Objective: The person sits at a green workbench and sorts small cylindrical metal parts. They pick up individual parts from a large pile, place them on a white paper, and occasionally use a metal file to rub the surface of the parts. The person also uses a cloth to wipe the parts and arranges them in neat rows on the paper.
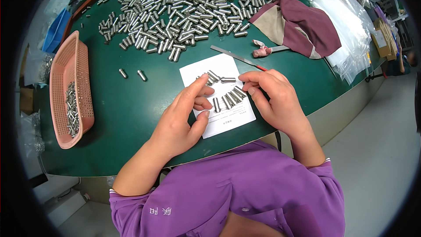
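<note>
A white printed sheet [229, 117] lies on the green table in front of me. On it a short row of shiny metal pins [233, 98] stands side by side, with a few more loose pins [213, 76] behind the row. My left hand [186, 112] hovers at the sheet's left side, fingers bent and apart, with nothing visible in it. My right hand [275, 98] is at the row's right end; its thumb and fingertips are beside the last pin, and I cannot tell whether they touch it. A thin file [232, 55] with a red end lies behind the sheet.
A large heap of metal pins [175, 8] covers the far table. Two single pins [132, 74] lie left. A pink basket [83, 79] containing small metal parts stands at the left edge. Right are a maroon cloth [307, 26], a wrapped-handle tool [262, 51] and clear plastic bags [344, 35].
</note>
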`<state>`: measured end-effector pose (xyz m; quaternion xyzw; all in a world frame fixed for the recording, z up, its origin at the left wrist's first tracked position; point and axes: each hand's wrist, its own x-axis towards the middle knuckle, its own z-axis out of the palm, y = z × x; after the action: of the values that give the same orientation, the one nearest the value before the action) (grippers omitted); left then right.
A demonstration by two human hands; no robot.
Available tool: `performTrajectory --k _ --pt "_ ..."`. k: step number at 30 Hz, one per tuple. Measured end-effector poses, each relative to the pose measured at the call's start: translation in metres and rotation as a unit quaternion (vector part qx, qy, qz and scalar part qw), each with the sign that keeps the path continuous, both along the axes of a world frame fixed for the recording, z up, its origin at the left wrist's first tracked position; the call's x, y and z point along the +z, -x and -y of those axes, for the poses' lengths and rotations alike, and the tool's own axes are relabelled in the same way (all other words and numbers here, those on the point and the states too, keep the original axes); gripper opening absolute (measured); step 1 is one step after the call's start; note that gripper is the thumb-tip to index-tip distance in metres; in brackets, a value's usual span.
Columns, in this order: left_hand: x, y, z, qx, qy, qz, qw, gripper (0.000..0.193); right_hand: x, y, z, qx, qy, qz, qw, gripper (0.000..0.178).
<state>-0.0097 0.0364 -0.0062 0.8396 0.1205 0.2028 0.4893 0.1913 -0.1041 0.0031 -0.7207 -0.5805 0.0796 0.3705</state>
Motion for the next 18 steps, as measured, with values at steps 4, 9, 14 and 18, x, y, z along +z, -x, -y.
performTrajectory --k 4,9,14,18 --pt "0.002 0.001 0.000 -0.002 0.008 -0.016 1.000 0.074 0.002 -0.001 0.001 0.032 -0.013 0.033 0.999 0.022" --pt "-0.001 0.000 0.000 -0.005 0.013 -0.018 1.000 0.081 0.009 0.010 -0.001 0.125 0.006 0.052 0.991 0.024" --pt "-0.001 -0.001 0.000 -0.005 0.014 -0.020 1.000 0.087 0.008 0.016 -0.008 0.131 -0.022 0.106 0.985 0.025" --pt "-0.003 -0.002 0.002 -0.003 0.029 -0.013 0.999 0.091 0.005 0.016 -0.013 0.079 -0.017 0.131 0.988 0.026"
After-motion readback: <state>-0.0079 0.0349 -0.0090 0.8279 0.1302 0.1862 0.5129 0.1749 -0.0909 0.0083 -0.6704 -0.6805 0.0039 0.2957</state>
